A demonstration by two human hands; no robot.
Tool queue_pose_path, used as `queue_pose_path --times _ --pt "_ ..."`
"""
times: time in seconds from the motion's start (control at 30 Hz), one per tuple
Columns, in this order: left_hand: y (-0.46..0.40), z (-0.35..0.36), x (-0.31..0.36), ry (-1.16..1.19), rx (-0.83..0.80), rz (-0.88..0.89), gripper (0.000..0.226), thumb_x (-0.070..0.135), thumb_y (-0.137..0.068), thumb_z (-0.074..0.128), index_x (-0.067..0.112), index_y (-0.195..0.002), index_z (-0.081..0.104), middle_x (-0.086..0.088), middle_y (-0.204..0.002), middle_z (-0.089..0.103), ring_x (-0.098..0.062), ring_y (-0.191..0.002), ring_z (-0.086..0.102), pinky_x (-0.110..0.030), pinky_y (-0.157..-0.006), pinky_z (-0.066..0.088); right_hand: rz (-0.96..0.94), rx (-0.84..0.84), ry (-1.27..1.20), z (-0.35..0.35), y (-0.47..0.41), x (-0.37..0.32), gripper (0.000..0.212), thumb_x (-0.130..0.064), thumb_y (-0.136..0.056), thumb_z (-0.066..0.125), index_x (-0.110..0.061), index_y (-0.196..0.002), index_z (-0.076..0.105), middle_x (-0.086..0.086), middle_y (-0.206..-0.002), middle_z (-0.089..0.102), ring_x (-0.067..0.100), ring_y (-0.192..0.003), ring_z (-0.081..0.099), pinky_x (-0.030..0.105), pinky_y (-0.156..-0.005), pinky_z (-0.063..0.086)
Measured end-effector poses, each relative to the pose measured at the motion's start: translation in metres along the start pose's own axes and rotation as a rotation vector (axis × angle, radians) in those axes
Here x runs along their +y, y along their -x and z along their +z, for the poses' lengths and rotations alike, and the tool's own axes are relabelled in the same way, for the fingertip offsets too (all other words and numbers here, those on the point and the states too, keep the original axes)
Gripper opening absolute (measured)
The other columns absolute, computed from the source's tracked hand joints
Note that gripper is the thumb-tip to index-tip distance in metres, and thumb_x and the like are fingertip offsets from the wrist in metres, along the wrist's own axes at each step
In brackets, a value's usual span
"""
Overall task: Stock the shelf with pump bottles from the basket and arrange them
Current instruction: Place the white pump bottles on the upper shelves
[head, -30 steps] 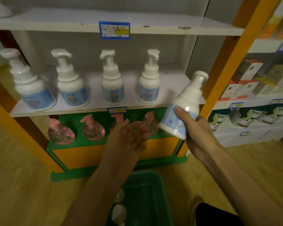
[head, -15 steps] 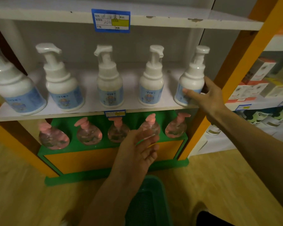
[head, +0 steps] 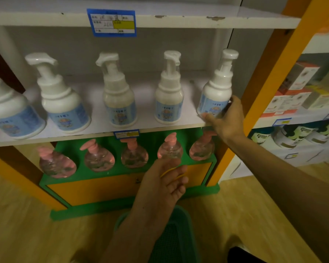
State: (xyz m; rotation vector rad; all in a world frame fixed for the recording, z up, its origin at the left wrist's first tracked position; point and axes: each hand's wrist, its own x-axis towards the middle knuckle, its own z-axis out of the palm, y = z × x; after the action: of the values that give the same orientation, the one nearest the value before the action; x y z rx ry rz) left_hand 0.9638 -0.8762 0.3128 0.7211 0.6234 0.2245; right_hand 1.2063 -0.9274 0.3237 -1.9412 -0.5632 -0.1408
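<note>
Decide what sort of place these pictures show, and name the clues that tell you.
Most likely a small shop aisle. Blue price tags are stuck to the shelf edges, identical white pump bottles stand in a row, and boxed goods fill the neighbouring shelving.

the scene is dim with a warm yellow cast. the white shelf (head: 95, 128) catches the most light, which seems to fall from above and in front; the space under the upper shelf board (head: 179, 19) sits in grey shadow. the leftmost white bottle (head: 10, 112) bulges and smears from wide-angle distortion. the boxes (head: 300, 86) at the right edge are soft. the price tag (head: 112, 22) is too blurred to read.
</note>
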Motion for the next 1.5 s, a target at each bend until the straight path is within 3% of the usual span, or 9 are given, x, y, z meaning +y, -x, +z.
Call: queue_pose_path --times 0.23,0.57,0.73,0.83,1.03,1.23,1.3,1.4,1.5 --pt "-0.003 -0.006 0.000 -0.018 -0.001 0.002 0.055 0.042 -0.057 0.067 0.014 -0.104 0.069 -0.007 -0.099 0.075 -0.012 -0.068 0.070 -0.028 -0.061 0.050 -0.039 -0.055 -0.031 -0.012 -0.001 0.009 0.073 -0.024 -0.068 0.084 -0.014 -0.128 0.043 -0.009 -0.112 0.054 0.010 -0.100 0.055 0.010 -0.070 0.043" --pt "0.007 -0.014 0.005 -0.050 0.045 0.027 0.029 0.031 -0.086 0.055 0.011 -0.105 0.066 -0.004 -0.087 0.075 -0.013 -0.066 0.065 -0.026 -0.060 0.049 0.018 -0.008 -0.011 -0.017 0.040 -0.002 0.082 -0.021 -0.077 0.078 -0.010 -0.142 0.029 0.007 -0.142 0.046 0.016 -0.126 0.045 0.024 -0.097 0.036" --pt "0.020 -0.039 -0.002 -0.163 0.123 0.058 0.021 0.027 -0.090 0.052 0.012 -0.098 0.064 -0.002 -0.078 0.071 -0.011 -0.063 0.062 -0.024 -0.058 0.048 -0.209 0.048 0.109 -0.017 0.120 0.010 0.047 -0.017 -0.085 0.066 -0.006 -0.127 0.049 0.013 -0.122 0.058 0.026 -0.112 0.054 0.030 -0.094 0.044" --pt "0.026 -0.062 -0.010 -0.286 0.250 0.053 0.014 0.024 -0.090 0.051 0.014 -0.089 0.061 -0.001 -0.076 0.066 -0.012 -0.064 0.058 -0.024 -0.056 0.045 -0.300 -0.106 0.133 -0.013 0.158 0.019 0.023 -0.010 -0.085 0.063 -0.006 -0.108 0.059 0.012 -0.102 0.064 0.027 -0.091 0.059 0.045 -0.079 0.050" --pt "0.041 -0.138 -0.049 -0.948 0.396 0.096 0.018 0.024 -0.094 0.049 0.009 -0.093 0.059 -0.008 -0.085 0.062 -0.020 -0.075 0.059 -0.031 -0.066 0.047 -0.293 -0.551 0.197 0.010 0.220 0.028 0.015 -0.010 -0.086 0.064 -0.010 -0.100 0.060 0.001 -0.088 0.058 0.016 -0.080 0.055 0.035 -0.072 0.050" --pt "0.075 -0.217 -0.142 -1.301 0.345 -0.059 0.015 0.019 -0.090 0.054 0.016 -0.075 0.050 -0.001 -0.068 0.052 -0.011 -0.061 0.051 -0.010 -0.049 0.040 -0.236 -0.958 0.321 0.041 0.294 0.057 0.030 -0.018 -0.089 0.061 -0.014 -0.119 0.057 0.006 -0.109 0.063 0.019 -0.097 0.059 0.029 -0.081 0.047" --pt "0.079 -0.239 -0.171 -1.411 0.213 -0.221 0.011 0.021 -0.087 0.058 0.015 -0.094 0.051 -0.005 -0.086 0.057 -0.016 -0.077 0.056 -0.015 -0.060 0.045 -0.201 -1.121 0.387 0.051 0.315 0.068 0.039 -0.020 -0.091 0.059 -0.014 -0.128 0.050 0.011 -0.124 0.058 0.024 -0.110 0.055 0.036 -0.092 0.047" --pt "0.080 -0.261 -0.208 -1.501 0.073 -0.405 0.060 0.030 -0.085 0.062 0.007 -0.133 0.034 -0.014 -0.131 0.047 -0.026 -0.117 0.050 -0.033 -0.091 0.044 -0.204 -1.277 0.507 0.067 0.339 0.081 0.047 -0.022 -0.091 0.057 -0.016 -0.135 0.043 0.013 -0.131 0.051 0.027 -0.118 0.050 0.043 -0.098 0.044" --pt "0.076 -0.269 -0.233 -1.464 0.064 -0.426 0.083 0.030 -0.084 0.065 0.010 -0.147 0.015 -0.016 -0.144 0.036 -0.031 -0.130 0.040 -0.038 -0.104 0.037 -0.260 -1.367 0.615 0.084 0.353 0.091 0.053 -0.020 -0.090 0.057 -0.020 -0.140 0.038 0.013 -0.128 0.051 0.029 -0.114 0.051 0.041 -0.092 0.047"
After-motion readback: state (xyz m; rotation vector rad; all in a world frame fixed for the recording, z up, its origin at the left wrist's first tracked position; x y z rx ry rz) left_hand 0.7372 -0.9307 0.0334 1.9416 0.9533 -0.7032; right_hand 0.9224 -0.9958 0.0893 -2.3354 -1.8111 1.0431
